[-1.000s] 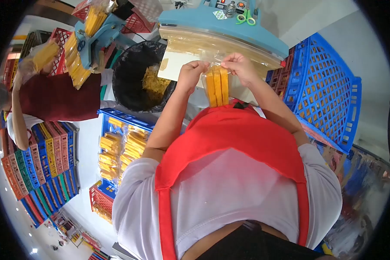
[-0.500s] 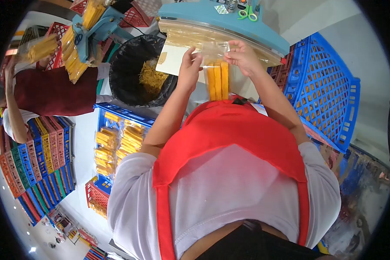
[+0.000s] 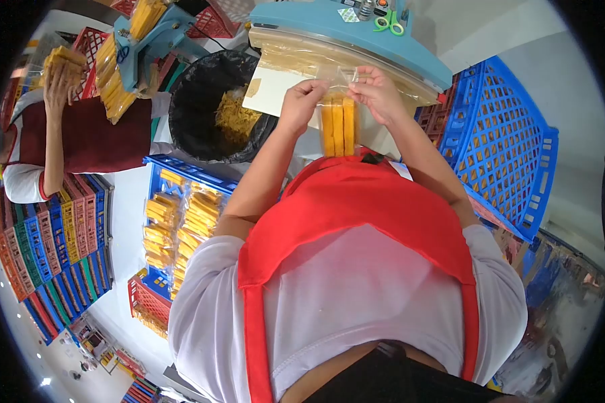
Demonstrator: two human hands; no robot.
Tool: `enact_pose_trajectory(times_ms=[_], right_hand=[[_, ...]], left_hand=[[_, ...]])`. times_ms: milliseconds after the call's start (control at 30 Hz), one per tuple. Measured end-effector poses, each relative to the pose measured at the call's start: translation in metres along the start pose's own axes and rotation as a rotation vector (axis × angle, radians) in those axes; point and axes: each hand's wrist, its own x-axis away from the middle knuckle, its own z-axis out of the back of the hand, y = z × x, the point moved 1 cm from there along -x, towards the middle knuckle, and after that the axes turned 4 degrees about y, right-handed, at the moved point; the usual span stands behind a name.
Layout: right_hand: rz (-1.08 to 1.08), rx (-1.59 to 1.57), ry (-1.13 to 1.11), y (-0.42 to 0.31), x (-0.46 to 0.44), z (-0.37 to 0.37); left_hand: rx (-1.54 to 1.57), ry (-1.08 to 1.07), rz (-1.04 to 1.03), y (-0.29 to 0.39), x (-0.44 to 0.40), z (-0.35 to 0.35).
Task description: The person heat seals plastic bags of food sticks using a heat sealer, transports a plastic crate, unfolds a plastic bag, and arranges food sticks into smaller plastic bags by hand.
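A clear plastic bag (image 3: pixel 339 124) of yellow-orange sticks hangs upright between my hands, in front of the red apron. My left hand (image 3: pixel 304 101) pinches the left side of its open top. The top's right side is pinched by my right hand (image 3: pixel 376 95). Just beyond the hands is a blue-green sealing machine (image 3: pixel 356 40) with a brown-tinted sheet along its front edge. A white board (image 3: pixel 270 90) lies left of the bag, partly under the machine's sheet.
Left stands a black-lined bin (image 3: pixel 195 107) with yellow scraps. Below it a blue crate (image 3: pixel 156 176) holds filled bags. A co-worker in a dark red apron (image 3: pixel 107 134) is at far left. Blue crates (image 3: pixel 511 134) stand right. Green-handled scissors (image 3: pixel 389 24) lie on the machine.
My left hand came off the bag's top and has closed on it again. The co-worker's arm has shifted, with a hand now against a yellow bag.
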Motion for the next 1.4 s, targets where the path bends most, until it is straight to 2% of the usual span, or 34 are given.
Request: enact_pose_trajectory(times_ms=[67, 167, 233, 367, 433, 567, 633, 667, 733, 800, 867, 933, 1000, 1167, 1233, 1267, 1333, 1400], right_hand=[[0.008, 0.023, 0.012, -0.003, 0.002, 0.002], [0.021, 0.082, 0.059, -0.004, 0.006, 0.01], [0.032, 0.12, 0.026, -0.001, 0.004, 0.019], [0.057, 0.148, -0.029, 0.0, 0.004, 0.024], [0.09, 0.272, -0.015, 0.005, 0.003, 0.027], [0.08, 0.296, 0.066, 0.012, 0.007, 0.028], [0.007, 0.214, 0.248, 0.022, 0.007, 0.033], [0.016, 0.215, 0.245, 0.03, 0.004, 0.035], [0.013, 0.107, 0.363, 0.049, -0.006, 0.039], [-0.005, 0.025, 0.364, 0.063, -0.019, 0.039], [-0.031, -0.056, 0.368, 0.07, -0.033, 0.038], [-0.09, -0.117, 0.363, 0.071, -0.046, 0.02], [-0.097, -0.13, 0.35, 0.068, -0.064, -0.004], [-0.124, -0.222, 0.345, 0.056, -0.108, -0.068], [0.0, -0.41, 0.281, 0.046, -0.107, -0.088], [-0.012, -0.409, 0.279, 0.051, -0.104, -0.093], [0.144, 0.016, 0.099, 0.061, -0.093, -0.1], [0.129, 0.144, 0.119, 0.076, -0.091, -0.105]], left_hand=[[-0.036, -0.047, 0.002, 0.002, 0.0, -0.001], [-0.013, -0.002, 0.029, -0.004, 0.002, -0.008], [0.185, 0.089, 0.005, -0.011, 0.001, -0.013], [0.182, 0.05, -0.023, -0.017, -0.007, -0.01], [0.091, -0.031, -0.116, -0.023, -0.012, -0.007], [0.059, -0.053, -0.074, -0.03, 0.0, -0.008], [0.035, -0.11, -0.113, -0.033, 0.012, -0.013], [0.035, -0.111, -0.122, -0.043, 0.014, -0.017], [-0.203, -0.022, -0.389, -0.066, 0.011, -0.025], [-0.294, -0.008, -0.389, -0.068, -0.001, -0.021], [-0.096, -0.022, -0.123, -0.062, -0.012, -0.018], [-0.075, -0.025, -0.09, -0.055, -0.033, 0.0], [0.126, -0.071, 0.128, -0.025, -0.045, 0.019], [-0.021, -0.084, 0.098, 0.023, -0.102, 0.072], [0.016, -0.061, 0.08, 0.028, -0.126, 0.087], [0.043, -0.049, 0.07, 0.027, -0.136, 0.094], [0.012, -0.043, 0.085, 0.031, -0.143, 0.099], [-0.082, -0.071, 0.022, 0.026, -0.159, 0.105]])
